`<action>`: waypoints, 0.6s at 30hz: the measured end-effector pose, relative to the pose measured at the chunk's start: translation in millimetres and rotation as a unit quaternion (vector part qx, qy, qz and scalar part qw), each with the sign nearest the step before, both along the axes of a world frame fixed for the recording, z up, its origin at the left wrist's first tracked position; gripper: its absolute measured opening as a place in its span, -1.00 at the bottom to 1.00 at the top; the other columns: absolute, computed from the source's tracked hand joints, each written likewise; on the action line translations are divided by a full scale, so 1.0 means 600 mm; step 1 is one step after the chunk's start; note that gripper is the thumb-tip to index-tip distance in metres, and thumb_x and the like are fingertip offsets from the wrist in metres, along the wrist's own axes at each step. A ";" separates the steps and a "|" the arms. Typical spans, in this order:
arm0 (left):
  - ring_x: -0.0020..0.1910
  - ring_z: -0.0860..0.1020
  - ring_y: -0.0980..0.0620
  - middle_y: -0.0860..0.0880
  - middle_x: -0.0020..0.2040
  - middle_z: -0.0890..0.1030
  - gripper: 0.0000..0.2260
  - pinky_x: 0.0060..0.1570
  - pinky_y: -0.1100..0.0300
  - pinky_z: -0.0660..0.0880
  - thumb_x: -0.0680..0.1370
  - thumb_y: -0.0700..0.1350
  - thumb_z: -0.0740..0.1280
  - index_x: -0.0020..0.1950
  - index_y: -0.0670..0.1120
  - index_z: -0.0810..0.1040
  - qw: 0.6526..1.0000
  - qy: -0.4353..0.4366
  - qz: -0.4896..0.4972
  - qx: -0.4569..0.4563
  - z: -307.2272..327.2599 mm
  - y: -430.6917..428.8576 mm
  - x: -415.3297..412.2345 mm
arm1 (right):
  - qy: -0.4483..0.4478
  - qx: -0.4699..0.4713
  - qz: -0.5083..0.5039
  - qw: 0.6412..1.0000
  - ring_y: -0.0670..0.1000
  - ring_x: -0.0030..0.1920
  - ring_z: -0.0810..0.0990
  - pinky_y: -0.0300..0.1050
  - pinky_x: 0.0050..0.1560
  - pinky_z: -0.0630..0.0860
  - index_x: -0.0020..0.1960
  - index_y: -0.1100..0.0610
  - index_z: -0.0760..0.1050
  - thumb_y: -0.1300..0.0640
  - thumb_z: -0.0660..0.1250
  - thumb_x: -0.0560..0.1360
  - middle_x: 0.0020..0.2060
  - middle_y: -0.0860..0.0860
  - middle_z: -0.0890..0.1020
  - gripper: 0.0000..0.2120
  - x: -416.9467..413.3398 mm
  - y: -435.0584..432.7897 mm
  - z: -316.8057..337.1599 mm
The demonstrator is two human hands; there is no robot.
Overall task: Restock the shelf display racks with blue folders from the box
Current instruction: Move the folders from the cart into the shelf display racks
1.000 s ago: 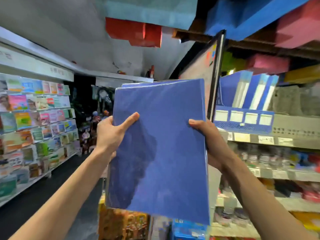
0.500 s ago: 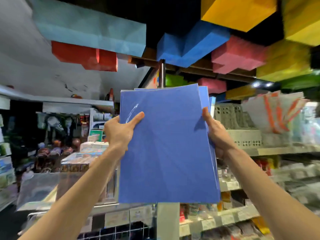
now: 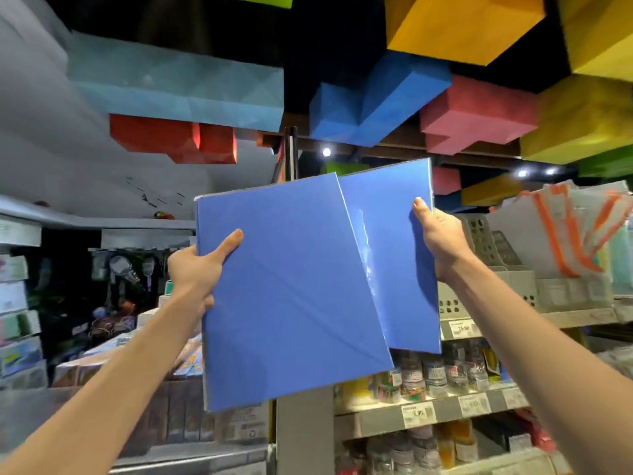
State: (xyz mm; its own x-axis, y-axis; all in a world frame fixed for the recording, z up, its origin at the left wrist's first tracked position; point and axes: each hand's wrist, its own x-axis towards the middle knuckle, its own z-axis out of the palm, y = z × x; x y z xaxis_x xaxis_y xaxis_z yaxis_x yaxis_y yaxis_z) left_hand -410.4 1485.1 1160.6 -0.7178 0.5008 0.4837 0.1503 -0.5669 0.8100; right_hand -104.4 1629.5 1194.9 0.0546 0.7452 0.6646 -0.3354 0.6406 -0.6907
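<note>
My left hand (image 3: 195, 272): thumb on the face, gripping the left edge of the front bundle of glossy blue plastic folders (image 3: 291, 296), which stands upright with its top leaning left. My right hand (image 3: 442, 238): gripping the right edge of the rear blue folder (image 3: 400, 262), upright, nearer the grey perforated shelf racks (image 3: 486, 241) to its right. Half a second ago these made one squared stack; now they are fanned apart.

Plain blue folders (image 3: 291, 296), unpatterned
</note>
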 end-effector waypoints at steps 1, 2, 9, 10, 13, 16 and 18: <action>-0.15 0.72 -0.10 -0.08 -0.10 0.74 -0.60 -0.12 -0.06 0.68 0.31 0.08 0.65 -0.06 -0.18 0.69 1.000 0.005 0.008 0.002 0.002 0.008 0.000 | 0.003 0.013 -0.009 1.000 0.07 -0.18 0.38 0.00 -0.15 0.31 -0.15 0.20 0.42 -0.33 0.48 0.33 -0.27 0.18 0.40 -0.40 0.009 0.020 0.013; -0.17 0.72 -0.10 -0.07 -0.10 0.74 -0.62 -0.13 -0.05 0.68 0.32 0.07 0.65 -0.08 -0.17 0.69 1.000 0.009 0.017 0.007 0.004 0.014 0.003 | 0.005 0.033 -0.021 0.999 0.05 -0.27 0.33 -0.05 -0.22 0.28 -0.24 0.20 0.36 -0.26 0.45 0.43 -0.32 0.13 0.35 -0.46 0.016 0.033 0.027; -0.32 0.67 0.05 -0.03 -0.11 0.72 -0.77 -0.18 0.04 0.68 0.36 -0.03 0.63 -0.14 -0.09 0.66 0.993 0.016 0.110 0.042 0.022 0.061 0.041 | -0.004 0.097 -0.141 0.985 -0.10 -0.49 0.18 -0.29 -0.54 0.14 -0.42 0.03 0.16 0.02 0.29 0.61 -0.49 -0.09 0.24 -0.50 0.021 0.123 0.126; -0.30 0.67 0.03 -0.04 -0.11 0.72 -0.78 -0.15 0.03 0.67 0.36 -0.04 0.63 -0.15 -0.09 0.66 0.991 0.019 0.124 0.043 0.025 0.065 0.044 | -0.001 0.098 -0.143 0.985 -0.11 -0.47 0.22 -0.30 -0.54 0.17 -0.42 0.04 0.18 0.02 0.28 0.61 -0.48 -0.09 0.27 -0.52 0.014 0.132 0.133; -0.21 0.66 -0.06 -0.06 -0.10 0.71 -0.77 -0.04 -0.05 0.64 0.36 -0.04 0.64 -0.15 -0.08 0.65 0.986 0.033 0.162 0.039 0.034 0.066 0.049 | -0.013 0.108 -0.149 0.983 0.01 -0.33 0.33 -0.13 -0.30 0.31 -0.41 0.06 0.24 0.00 0.26 0.62 -0.45 -0.07 0.34 -0.54 -0.015 0.150 0.152; -0.25 0.63 -0.05 -0.08 -0.12 0.69 -0.76 -0.11 0.01 0.61 0.37 -0.05 0.63 -0.16 -0.09 0.62 0.980 0.050 0.187 0.040 0.043 0.065 0.059 | -0.014 0.111 -0.144 0.983 0.18 -0.22 0.44 -0.02 -0.15 0.37 -0.37 0.19 0.37 0.06 0.23 0.63 -0.41 0.04 0.45 -0.58 -0.046 0.171 0.174; -0.28 0.61 -0.03 -0.05 -0.15 0.67 -0.77 -0.21 0.11 0.57 0.38 -0.07 0.62 -0.15 -0.10 0.62 0.978 0.063 0.195 0.047 0.048 0.062 0.060 | 0.006 0.120 -0.144 0.982 0.26 -0.09 0.56 0.04 -0.08 0.44 -0.22 0.30 0.49 0.04 0.21 0.63 -0.25 0.18 0.58 -0.63 -0.060 0.174 0.194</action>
State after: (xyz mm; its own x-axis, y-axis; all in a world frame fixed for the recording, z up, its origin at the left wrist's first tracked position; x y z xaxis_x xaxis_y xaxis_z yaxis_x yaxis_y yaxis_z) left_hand -374.6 1522.5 1189.4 -0.7767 0.1490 0.6121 0.4660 -0.5178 0.7174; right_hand -140.4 1734.1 1311.4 0.2484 0.5189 0.8180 -0.1229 0.8545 -0.5047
